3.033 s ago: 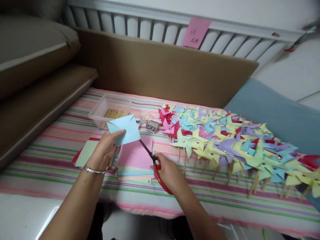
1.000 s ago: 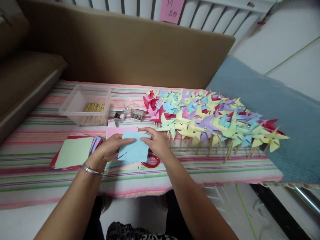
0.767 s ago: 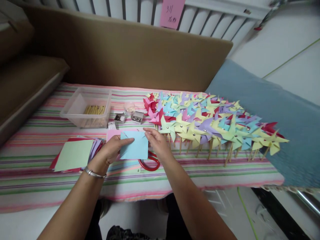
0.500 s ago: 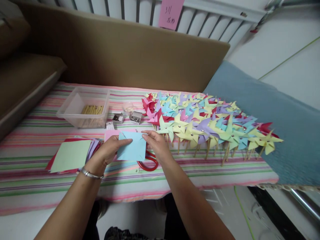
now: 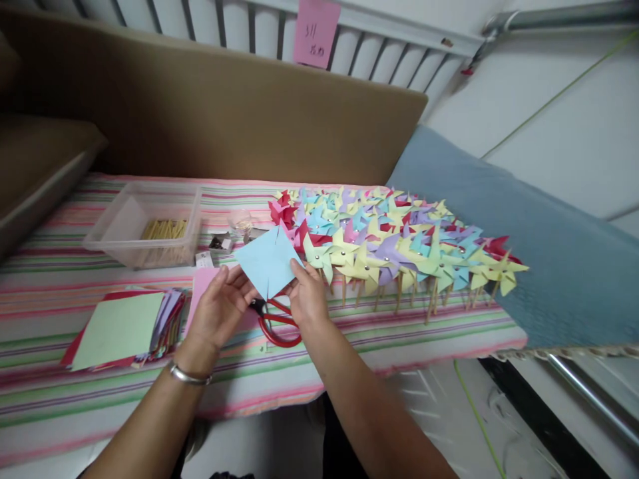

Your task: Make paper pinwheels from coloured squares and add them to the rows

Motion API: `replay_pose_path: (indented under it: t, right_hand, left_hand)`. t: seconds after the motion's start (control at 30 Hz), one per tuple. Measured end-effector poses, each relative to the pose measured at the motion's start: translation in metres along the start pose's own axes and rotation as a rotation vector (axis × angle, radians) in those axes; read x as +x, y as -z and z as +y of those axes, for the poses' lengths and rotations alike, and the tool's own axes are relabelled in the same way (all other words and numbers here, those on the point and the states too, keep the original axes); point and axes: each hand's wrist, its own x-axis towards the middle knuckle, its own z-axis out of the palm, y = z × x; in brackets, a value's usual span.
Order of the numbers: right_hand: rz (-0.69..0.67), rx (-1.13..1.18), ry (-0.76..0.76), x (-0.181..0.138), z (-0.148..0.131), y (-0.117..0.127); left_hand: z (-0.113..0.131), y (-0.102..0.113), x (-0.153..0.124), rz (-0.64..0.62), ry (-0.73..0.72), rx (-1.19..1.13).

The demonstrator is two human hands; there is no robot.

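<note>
A light blue paper square with slits cut in from its corners is held up over the cloth, turned so one corner points down. My right hand pinches its right corner, thumb on top and fingers behind. Below its left edge, my left hand is open, palm up, thumb apart and fingers slightly curled; its fingertips are close to the paper's edge. Red-handled scissors lie under the paper, their blades mostly hidden. Pink paper lies beneath and beside my left hand.
At left lies a stack of coloured paper squares. Behind it stands a clear plastic box of short sticks, beside a small box of dark pieces. Many paper pinwheels stand at right. A cardboard sheet rises behind.
The blue paper has turned from lying square to standing on a corner. My left hand has let go of it and turned palm up. The view has shifted slightly right.
</note>
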Motion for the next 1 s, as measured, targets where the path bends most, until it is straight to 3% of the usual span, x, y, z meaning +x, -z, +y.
replay_pose_path:
  t: [0.2,0.4,0.63,0.77,0.83,0.9,1.0]
  right_hand:
    - [-0.019,-0.016,0.028,-0.01,0.016,-0.005]
    - [-0.125,-0.102,-0.027,-0.022,0.025,-0.005]
    - [-0.217,-0.171,-0.085,-0.026,0.026,-0.004]
    - [-0.285,-0.351,-0.143,-0.024,0.025,0.0]
    - [-0.274,-0.528,-0.022,-0.023,0.021,0.003]
    - [-0.296,-0.747,0.259,-0.023,0.015,0.006]
    - [-0.465,-1.052,0.705,-0.025,0.009,0.01]
  left_hand:
    - [-0.024,-0.007,-0.003,0.127,0.025,0.028]
    - [-0.003,0.0,0.004,0.311,0.042,0.085]
    - [0.01,0.004,0.004,0.266,0.029,0.247]
    - [0.018,0.012,0.004,0.312,-0.031,0.357]
    - [0.026,0.018,0.005,0.348,-0.036,0.395]
    - [0.033,0.023,0.005,0.364,-0.025,0.416]
    - [0.04,0.027,0.005,0.34,-0.021,0.431]
